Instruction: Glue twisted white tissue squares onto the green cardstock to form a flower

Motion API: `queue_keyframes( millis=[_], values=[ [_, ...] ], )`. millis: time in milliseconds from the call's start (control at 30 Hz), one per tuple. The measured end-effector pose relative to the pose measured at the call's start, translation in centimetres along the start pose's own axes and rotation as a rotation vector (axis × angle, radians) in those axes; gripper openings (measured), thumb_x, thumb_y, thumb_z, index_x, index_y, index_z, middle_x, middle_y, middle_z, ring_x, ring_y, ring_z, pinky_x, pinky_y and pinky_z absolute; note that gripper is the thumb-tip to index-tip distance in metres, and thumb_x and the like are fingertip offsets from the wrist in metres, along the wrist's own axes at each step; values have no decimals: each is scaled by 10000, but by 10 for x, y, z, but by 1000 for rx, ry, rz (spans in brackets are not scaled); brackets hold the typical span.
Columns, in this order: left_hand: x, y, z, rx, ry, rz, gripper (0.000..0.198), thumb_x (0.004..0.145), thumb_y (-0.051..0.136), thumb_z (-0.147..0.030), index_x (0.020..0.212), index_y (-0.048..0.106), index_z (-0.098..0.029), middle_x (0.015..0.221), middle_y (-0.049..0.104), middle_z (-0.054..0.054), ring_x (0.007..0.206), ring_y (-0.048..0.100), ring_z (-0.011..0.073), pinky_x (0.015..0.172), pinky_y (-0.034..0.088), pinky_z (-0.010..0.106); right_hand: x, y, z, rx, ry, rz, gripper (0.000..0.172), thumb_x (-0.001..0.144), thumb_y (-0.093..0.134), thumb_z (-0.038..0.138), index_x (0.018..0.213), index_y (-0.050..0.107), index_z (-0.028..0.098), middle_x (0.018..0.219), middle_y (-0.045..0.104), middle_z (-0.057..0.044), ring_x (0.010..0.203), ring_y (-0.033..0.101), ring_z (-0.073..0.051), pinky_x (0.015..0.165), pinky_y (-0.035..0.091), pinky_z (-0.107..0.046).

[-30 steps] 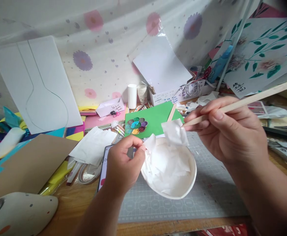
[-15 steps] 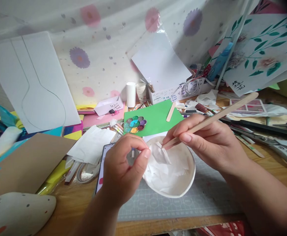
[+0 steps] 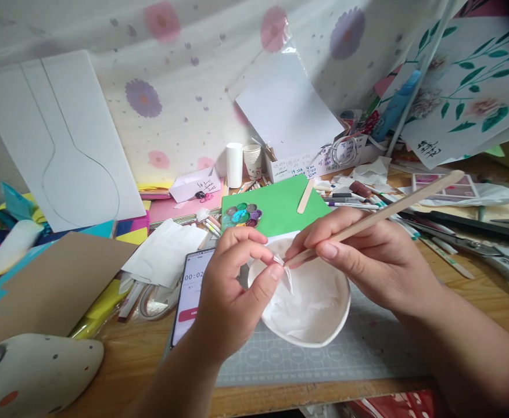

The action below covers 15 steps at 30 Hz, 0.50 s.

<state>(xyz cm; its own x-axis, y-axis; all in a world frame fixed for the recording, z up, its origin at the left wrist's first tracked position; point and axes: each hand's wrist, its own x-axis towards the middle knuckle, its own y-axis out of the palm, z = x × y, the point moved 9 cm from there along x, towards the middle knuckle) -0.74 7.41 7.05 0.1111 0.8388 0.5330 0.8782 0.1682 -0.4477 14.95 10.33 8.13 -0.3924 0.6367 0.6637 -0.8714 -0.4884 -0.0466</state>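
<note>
My right hand [image 3: 368,261] grips a wooden craft stick [image 3: 405,203], whose lower tip points down to the left over a white bowl [image 3: 346,307]. Right at that tip, the thumb and forefinger of my left hand [image 3: 232,296] pinch a small crumpled piece of white tissue paper [image 3: 288,280]. Whether the tissue sticks to the stick I cannot tell. Inside the bowl lie more thin white tissue pieces [image 3: 311,305]. The bowl rests on a grey cutting mat [image 3: 289,363], its left rim partly hidden behind my left hand.
A phone [image 3: 189,290] showing a timer lies left of the bowl. Behind it are a green sheet [image 3: 276,200], a paint palette [image 3: 242,215] and another craft stick [image 3: 305,196]. White tissue [image 3: 162,252] lies left, scissors [image 3: 494,258] right. A spotted white object [image 3: 49,371] stands front left.
My left hand has moved right to the stick's tip and now pinches the tissue piece there. That piece has been lifted and bunched up. The view has shifted slightly.
</note>
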Motion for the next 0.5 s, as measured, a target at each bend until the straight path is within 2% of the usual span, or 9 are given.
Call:
queue_keyframes(
  millis=[200, 500],
  values=[
    [1, -1, 3, -32, -36, -15, 132, 865, 607, -140, 791, 628, -247, 1016, 557, 11, 1035, 535, 205, 986, 411, 405, 0, 4, 4, -31, -41, 41, 96, 956, 643, 153, 962, 736, 177, 939, 760, -63, 870, 757, -150, 793, 627, -225],
    [2, 0, 5, -57, -53, -18, 145, 837, 606, -123, 753, 623, -240, 1003, 558, 14, 1036, 539, 215, 974, 406, 418, -2, 8, 6, -140, -82, 71, 106, 959, 633, 164, 995, 725, 204, 939, 764, -57, 866, 759, -170, 752, 634, -253]
  ],
)
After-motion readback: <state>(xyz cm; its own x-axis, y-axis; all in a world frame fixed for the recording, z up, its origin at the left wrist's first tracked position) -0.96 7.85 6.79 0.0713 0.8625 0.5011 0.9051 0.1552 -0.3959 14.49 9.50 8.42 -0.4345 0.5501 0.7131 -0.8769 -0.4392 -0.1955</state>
